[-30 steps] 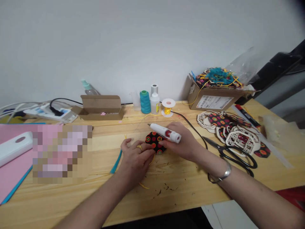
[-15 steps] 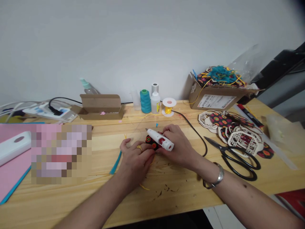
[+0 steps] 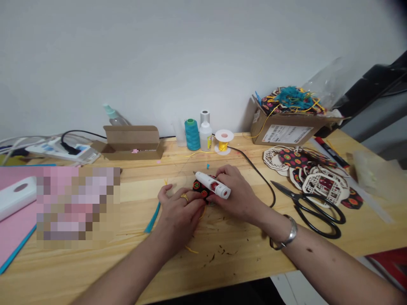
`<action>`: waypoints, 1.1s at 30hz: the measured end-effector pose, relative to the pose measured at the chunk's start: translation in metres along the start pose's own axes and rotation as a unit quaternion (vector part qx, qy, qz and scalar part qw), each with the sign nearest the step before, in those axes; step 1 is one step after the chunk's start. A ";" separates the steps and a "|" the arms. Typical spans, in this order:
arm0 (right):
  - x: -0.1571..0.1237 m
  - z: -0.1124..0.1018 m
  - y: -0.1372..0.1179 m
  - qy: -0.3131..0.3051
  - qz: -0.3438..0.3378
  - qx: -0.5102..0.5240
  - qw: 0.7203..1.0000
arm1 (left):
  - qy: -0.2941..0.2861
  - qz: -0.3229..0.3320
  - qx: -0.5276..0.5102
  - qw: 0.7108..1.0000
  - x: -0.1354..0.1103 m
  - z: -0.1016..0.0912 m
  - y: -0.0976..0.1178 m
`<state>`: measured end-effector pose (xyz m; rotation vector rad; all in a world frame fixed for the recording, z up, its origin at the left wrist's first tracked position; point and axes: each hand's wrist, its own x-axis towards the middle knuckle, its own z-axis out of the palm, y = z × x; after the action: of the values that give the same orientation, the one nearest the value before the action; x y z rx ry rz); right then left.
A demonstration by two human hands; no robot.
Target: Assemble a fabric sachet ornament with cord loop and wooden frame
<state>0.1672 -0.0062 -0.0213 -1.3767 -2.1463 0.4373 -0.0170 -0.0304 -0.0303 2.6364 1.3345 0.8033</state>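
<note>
My right hand (image 3: 237,195) is closed around a white glue gun (image 3: 212,185) whose nozzle points left; its black cord (image 3: 254,169) runs back across the wooden table (image 3: 222,250). Under the gun lies a small black fabric piece with red and yellow dots (image 3: 199,187). My left hand (image 3: 179,207), with a gold ring, rests on the table and presses its fingertips on that fabric piece. A teal strip (image 3: 153,217) lies just left of my left hand.
Black scissors (image 3: 313,207) and a pile of cut-out ornaments (image 3: 313,176) lie to the right. A cardboard box of fabric scraps (image 3: 286,123) stands at the back right. Teal thread spool (image 3: 191,134), glue bottle (image 3: 206,136), yellow spool (image 3: 224,142), small open carton (image 3: 132,142) line the wall.
My right hand has lowered the glue gun and drawn it closer to my left hand, over the fabric piece. The left hand has stayed almost in place.
</note>
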 end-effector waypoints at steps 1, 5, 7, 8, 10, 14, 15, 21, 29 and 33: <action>0.000 0.000 -0.001 -0.001 0.000 -0.003 1.000 | 0.000 0.000 0.000 1.000 0.000 0.000 0.000; 0.000 0.002 -0.005 -0.019 0.002 -0.031 0.999 | 0.001 0.005 0.006 1.000 0.000 0.000 0.000; -0.001 0.002 -0.006 -0.025 0.004 -0.040 0.999 | 0.002 0.007 0.008 1.000 0.000 0.000 0.001; -0.001 0.002 -0.007 -0.027 0.004 -0.043 0.999 | 0.003 0.006 0.008 1.000 0.000 -0.001 0.001; -0.001 0.002 -0.007 -0.027 0.005 -0.049 0.998 | 0.005 0.004 0.007 1.000 0.001 -0.001 0.002; 0.000 0.001 -0.008 -0.031 0.008 -0.056 0.998 | 0.004 0.002 0.010 1.000 0.001 0.000 0.002; 0.000 0.001 -0.008 -0.032 0.007 -0.055 0.998 | 0.005 0.005 0.012 1.000 0.000 0.000 0.001; -0.001 0.002 -0.007 -0.035 0.003 -0.063 0.997 | 0.011 0.018 0.018 1.000 0.000 0.000 0.002; -0.002 0.003 -0.006 -0.034 0.004 -0.069 0.997 | -0.004 0.023 0.020 1.000 0.002 -0.003 0.001; -0.002 0.001 -0.007 -0.035 0.007 -0.064 0.997 | 0.004 0.031 0.030 0.999 0.002 -0.003 0.002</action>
<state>0.1619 -0.0111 -0.0192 -1.4676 -2.2565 0.3650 -0.0163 -0.0301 -0.0259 2.7357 1.3067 0.7952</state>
